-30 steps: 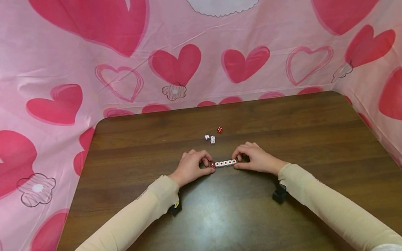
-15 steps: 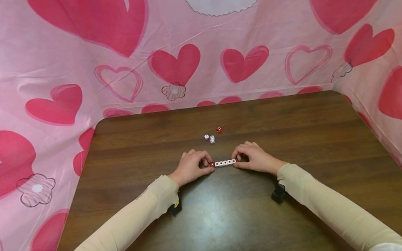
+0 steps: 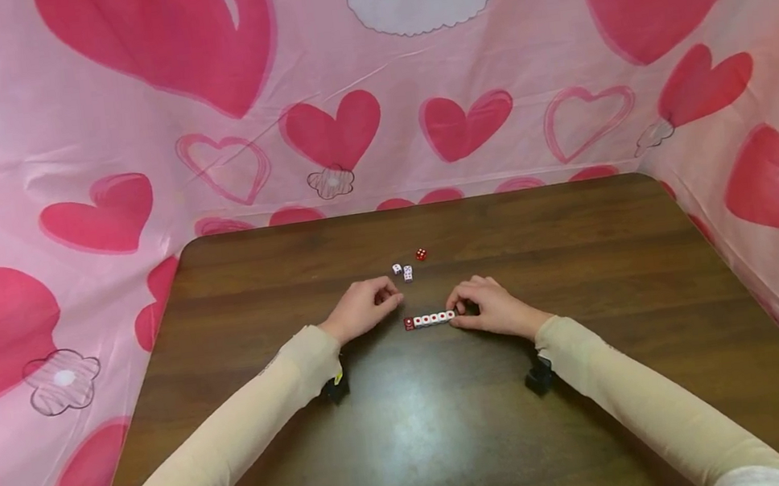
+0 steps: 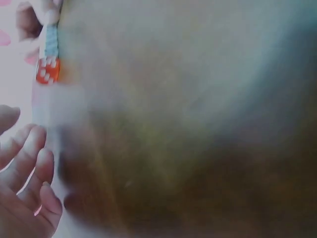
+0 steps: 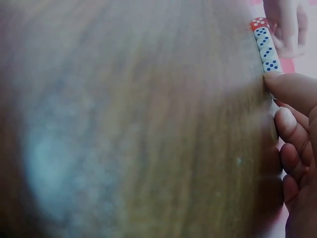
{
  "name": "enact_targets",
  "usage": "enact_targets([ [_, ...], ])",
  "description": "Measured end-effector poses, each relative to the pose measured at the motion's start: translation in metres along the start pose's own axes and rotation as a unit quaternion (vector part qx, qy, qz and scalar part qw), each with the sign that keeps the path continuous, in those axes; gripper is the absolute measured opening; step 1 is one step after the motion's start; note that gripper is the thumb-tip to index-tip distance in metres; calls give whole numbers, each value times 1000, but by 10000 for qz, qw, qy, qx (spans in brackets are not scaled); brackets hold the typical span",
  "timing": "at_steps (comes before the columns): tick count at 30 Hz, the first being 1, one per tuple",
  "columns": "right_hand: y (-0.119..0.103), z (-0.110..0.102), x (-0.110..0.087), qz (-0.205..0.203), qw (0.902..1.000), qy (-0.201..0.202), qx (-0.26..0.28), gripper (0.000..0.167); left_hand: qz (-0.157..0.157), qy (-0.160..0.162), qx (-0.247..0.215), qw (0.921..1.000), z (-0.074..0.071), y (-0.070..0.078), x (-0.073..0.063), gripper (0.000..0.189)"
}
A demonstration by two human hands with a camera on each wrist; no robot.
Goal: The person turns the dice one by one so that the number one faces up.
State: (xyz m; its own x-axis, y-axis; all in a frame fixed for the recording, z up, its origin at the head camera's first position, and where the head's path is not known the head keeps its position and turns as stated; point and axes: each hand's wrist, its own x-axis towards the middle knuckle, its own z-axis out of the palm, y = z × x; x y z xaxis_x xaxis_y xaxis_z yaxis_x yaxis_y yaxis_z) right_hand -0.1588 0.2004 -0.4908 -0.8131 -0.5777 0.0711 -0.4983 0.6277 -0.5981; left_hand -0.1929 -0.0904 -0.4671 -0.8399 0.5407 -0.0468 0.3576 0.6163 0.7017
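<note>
A straight row of dice lies on the table: one red die (image 3: 409, 323) at the left end, several white dice (image 3: 434, 319) to its right, each with a red pip on top. My right hand (image 3: 492, 308) pinches the white die at the right end; in the right wrist view the thumb (image 5: 292, 89) lies against it. My left hand (image 3: 361, 310) is behind and left of the red die, apart from the row, fingers loosely bent and holding nothing. In the left wrist view the red die (image 4: 48, 72) shows beyond its fingers (image 4: 29, 153).
Behind the row lie two loose white dice (image 3: 397, 269) and a loose red die (image 3: 421, 254), just past my left fingertips. The brown wooden table (image 3: 413, 435) runs back to a pink heart-patterned cloth (image 3: 263, 161).
My left hand has let go of the red die at the row's left end and moved back, toward the loose dice. The right hand and the row stay put; the head view shifts slightly.
</note>
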Motion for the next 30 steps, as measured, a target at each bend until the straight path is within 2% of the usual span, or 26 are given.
enact_targets([
  [5,-3,-2,2,9,9999,-104,6,18,-336,632,-118,9974,-11,-7,19,12],
  [8,-4,-2,3,14,9999,-149,-7,18,-663,748,-294,9946,-13,-10,30,16],
  [13,-5,-1,4,16,9998,-217,-27,17,-1086,690,-368,9910,-12,-11,40,22],
  [17,-5,-1,5,42,9996,-277,-54,17,-1284,640,-170,9895,-12,-8,43,26],
  [23,-7,-3,4,60,9997,-253,-27,17,-1369,559,80,9890,-8,-7,47,26],
  [30,-9,-5,3,89,9997,-228,5,18,-1370,512,1,9892,-5,-9,48,22],
])
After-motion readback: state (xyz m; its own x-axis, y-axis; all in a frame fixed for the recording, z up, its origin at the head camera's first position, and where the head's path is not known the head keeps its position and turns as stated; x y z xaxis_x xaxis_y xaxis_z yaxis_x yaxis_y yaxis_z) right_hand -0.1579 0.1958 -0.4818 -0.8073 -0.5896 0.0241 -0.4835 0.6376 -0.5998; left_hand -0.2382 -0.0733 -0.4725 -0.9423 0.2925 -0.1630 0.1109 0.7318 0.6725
